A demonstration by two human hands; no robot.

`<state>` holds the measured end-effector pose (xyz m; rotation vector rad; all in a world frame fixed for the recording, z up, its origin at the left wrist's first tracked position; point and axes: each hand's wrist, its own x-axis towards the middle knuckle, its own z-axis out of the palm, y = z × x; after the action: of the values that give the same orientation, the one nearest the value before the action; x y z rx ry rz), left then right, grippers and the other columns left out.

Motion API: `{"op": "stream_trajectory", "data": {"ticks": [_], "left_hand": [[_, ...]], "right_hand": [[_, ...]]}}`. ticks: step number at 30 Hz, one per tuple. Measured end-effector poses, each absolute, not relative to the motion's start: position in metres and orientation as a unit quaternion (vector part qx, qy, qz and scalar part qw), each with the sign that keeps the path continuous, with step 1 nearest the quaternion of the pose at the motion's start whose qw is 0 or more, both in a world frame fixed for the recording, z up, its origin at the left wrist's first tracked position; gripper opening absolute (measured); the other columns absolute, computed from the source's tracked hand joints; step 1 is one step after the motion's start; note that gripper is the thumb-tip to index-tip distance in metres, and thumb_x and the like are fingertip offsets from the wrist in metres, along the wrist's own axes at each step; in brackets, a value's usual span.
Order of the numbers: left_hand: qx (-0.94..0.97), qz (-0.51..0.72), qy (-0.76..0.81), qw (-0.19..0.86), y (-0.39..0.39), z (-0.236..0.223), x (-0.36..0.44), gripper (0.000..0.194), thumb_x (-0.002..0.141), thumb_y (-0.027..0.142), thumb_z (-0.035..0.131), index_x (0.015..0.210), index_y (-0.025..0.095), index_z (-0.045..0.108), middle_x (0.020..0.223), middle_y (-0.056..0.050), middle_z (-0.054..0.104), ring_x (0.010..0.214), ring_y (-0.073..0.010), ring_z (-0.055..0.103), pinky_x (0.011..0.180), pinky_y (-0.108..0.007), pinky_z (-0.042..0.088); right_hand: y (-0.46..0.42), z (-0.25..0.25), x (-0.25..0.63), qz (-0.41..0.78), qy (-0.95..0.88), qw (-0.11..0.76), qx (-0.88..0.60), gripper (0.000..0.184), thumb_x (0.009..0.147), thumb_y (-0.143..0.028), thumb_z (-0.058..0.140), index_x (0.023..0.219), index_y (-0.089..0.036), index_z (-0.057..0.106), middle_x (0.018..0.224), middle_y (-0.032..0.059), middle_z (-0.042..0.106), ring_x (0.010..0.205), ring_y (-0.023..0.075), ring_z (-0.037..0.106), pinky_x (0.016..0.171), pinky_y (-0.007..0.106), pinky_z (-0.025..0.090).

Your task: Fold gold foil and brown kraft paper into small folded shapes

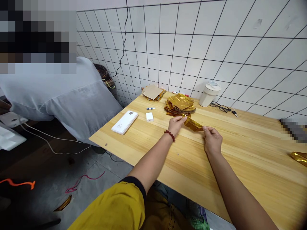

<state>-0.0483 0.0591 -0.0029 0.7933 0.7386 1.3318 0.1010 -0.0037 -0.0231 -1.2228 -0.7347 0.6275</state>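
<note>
A strip of shiny gold foil paper is stretched between my two hands, just above the wooden table. My left hand, with a red bead bracelet on its wrist, pinches the strip's left end. The right end is gripped between thumb and fingers of my right hand. Right behind the strip lies a thick, uneven stack of gold foil sheets. How the strip is folded I cannot make out.
A white power bank, white charger and brown paper pile lie left. By the wall stand a cream cup, glasses and keys. Folded gold foil lies far right. A person in grey is at left.
</note>
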Motion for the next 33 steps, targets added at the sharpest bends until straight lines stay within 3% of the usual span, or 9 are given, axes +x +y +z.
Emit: {"op": "stream_trajectory", "data": {"ticks": [5, 8, 15, 19, 23, 29, 33], "left_hand": [[0.32, 0.575, 0.362, 0.66, 0.059, -0.0014, -0.0491, 0.032, 0.056, 0.032, 0.086, 0.067, 0.016, 0.061, 0.055, 0.007, 0.05, 0.044, -0.0027, 0.035, 0.046, -0.02, 0.025], [0.31, 0.561, 0.361, 0.678, 0.0598, -0.0005, -0.0514, 0.029, 0.063, 0.029, 0.081, 0.07, 0.017, 0.055, 0.05, 0.008, 0.046, 0.039, -0.0033, 0.036, 0.04, -0.019, 0.02], [0.284, 0.557, 0.333, 0.706, 0.0597, 0.0018, -0.0525, 0.015, 0.079, 0.02, 0.068, 0.079, 0.015, 0.055, 0.06, 0.005, 0.051, 0.049, -0.0069, 0.056, 0.049, -0.019, 0.04], [0.286, 0.553, 0.319, 0.715, 0.0594, 0.0009, -0.0493, 0.018, 0.083, 0.028, 0.068, 0.09, 0.014, 0.059, 0.068, 0.002, 0.057, 0.056, -0.0081, 0.06, 0.059, -0.021, 0.047], [0.283, 0.555, 0.321, 0.714, 0.0598, -0.0007, -0.0477, 0.022, 0.082, 0.032, 0.069, 0.089, 0.015, 0.058, 0.069, 0.002, 0.057, 0.055, -0.0071, 0.058, 0.057, -0.02, 0.045], [0.285, 0.555, 0.319, 0.713, 0.0603, -0.0023, -0.0486, 0.012, 0.083, 0.019, 0.06, 0.094, 0.015, 0.058, 0.078, -0.001, 0.063, 0.053, -0.0063, 0.057, 0.054, -0.02, 0.044], [0.305, 0.555, 0.317, 0.706, 0.0582, -0.0019, -0.0475, 0.016, 0.083, 0.023, 0.058, 0.098, 0.016, 0.057, 0.087, -0.004, 0.067, 0.055, -0.0067, 0.058, 0.055, -0.02, 0.044]], "right_hand": [[-0.0043, -0.0242, 0.1008, 0.274, -0.35, 0.705, -0.552, 0.028, 0.063, -0.042, 0.08, 0.073, -0.017, 0.07, 0.057, -0.0046, 0.053, 0.048, 0.0072, 0.035, 0.044, 0.022, 0.026], [-0.0062, -0.0238, 0.0999, 0.268, -0.382, 0.687, -0.558, 0.03, 0.065, -0.042, 0.078, 0.078, -0.017, 0.071, 0.057, -0.0042, 0.054, 0.048, 0.008, 0.04, 0.045, 0.022, 0.029], [-0.0071, -0.0261, 0.1004, 0.271, -0.405, 0.665, -0.566, 0.03, 0.069, -0.042, 0.076, 0.083, -0.015, 0.072, 0.055, -0.0037, 0.055, 0.048, 0.0095, 0.045, 0.048, 0.024, 0.034], [-0.0078, -0.0252, 0.0993, 0.254, -0.424, 0.656, -0.57, 0.029, 0.07, -0.041, 0.075, 0.083, -0.015, 0.072, 0.054, -0.0033, 0.055, 0.049, 0.0099, 0.046, 0.049, 0.024, 0.036], [-0.0102, -0.022, 0.0975, 0.237, -0.44, 0.639, -0.585, 0.03, 0.071, -0.042, 0.074, 0.083, -0.015, 0.074, 0.055, -0.0022, 0.057, 0.051, 0.011, 0.047, 0.05, 0.025, 0.038], [-0.0113, -0.0207, 0.0965, 0.218, -0.451, 0.632, -0.591, 0.032, 0.07, -0.043, 0.074, 0.084, -0.015, 0.075, 0.068, 0.0026, 0.067, 0.056, 0.0131, 0.052, 0.056, 0.027, 0.045], [-0.0109, -0.0212, 0.0969, 0.219, -0.437, 0.643, -0.589, 0.033, 0.068, -0.044, 0.075, 0.086, -0.015, 0.075, 0.068, 0.0027, 0.067, 0.056, 0.0132, 0.053, 0.056, 0.028, 0.046]]}}
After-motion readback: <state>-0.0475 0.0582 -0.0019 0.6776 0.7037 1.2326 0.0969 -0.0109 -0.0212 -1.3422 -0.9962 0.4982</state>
